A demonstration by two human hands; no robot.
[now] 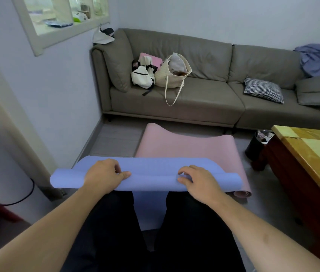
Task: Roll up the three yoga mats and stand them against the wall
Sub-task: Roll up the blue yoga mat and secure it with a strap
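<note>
Where the two hands meet it, the blue yoga mat [151,174] is seen partly rolled, a loose roll lying crosswise in front of the person with its unrolled tail running back between the dark-trousered legs [116,232]. The roll is gripped from above by the left hand [104,177], fingers curled over the far side and thumb stretched along the near face. The right hand [196,180] is laid on the roll nearer its right end, fingers bent and pressed into the mat, thumb tucked against the fold. Both hands are closed around the mat rather than flat on it.

Just beyond the hands, a pink yoga mat [186,146] is spread on the floor, partly covered by the blue roll; its far edge is curled upward and a rolled end is visible just right of the right hand. A third mat cannot be made out.

Farther beyond the hands, a grey sofa [204,99] is set against the wall, with a white backpack [142,75] and a cream tote bag [172,74] on its seat and a checked cushion [264,90] further right. To the right of the right hand, a wooden table [312,154] is noted, with a black bin [257,144] between it and the sofa.
</note>
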